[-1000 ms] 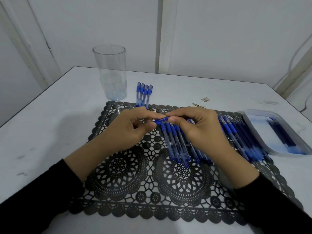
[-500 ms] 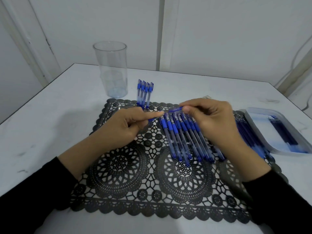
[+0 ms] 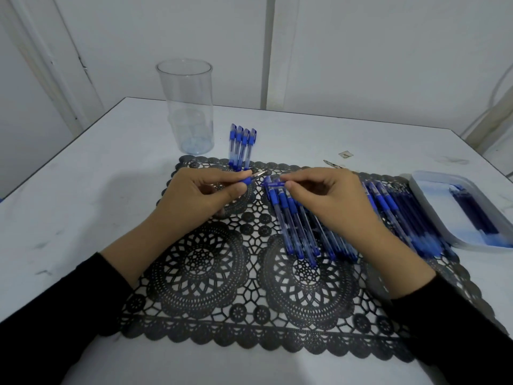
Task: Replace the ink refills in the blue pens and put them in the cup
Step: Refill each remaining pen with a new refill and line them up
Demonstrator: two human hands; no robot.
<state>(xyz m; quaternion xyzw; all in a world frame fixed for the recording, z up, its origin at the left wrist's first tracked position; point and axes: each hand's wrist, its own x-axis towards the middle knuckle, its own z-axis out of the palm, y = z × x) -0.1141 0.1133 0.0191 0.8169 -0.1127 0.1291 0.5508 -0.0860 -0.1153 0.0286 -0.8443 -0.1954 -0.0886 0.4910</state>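
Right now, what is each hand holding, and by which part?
Left hand pinches a pen's tip section by its blue rubber grip, metal point free. Right hand pinches another blue pen piece by its end; which piece is unclear.

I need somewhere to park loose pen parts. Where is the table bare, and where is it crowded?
Bare: left half of the mat, from the left hand to its near edge; white table left of it, this side of the cup. Crowded: right half, pen rows running to the tray; four pens beside the cup.
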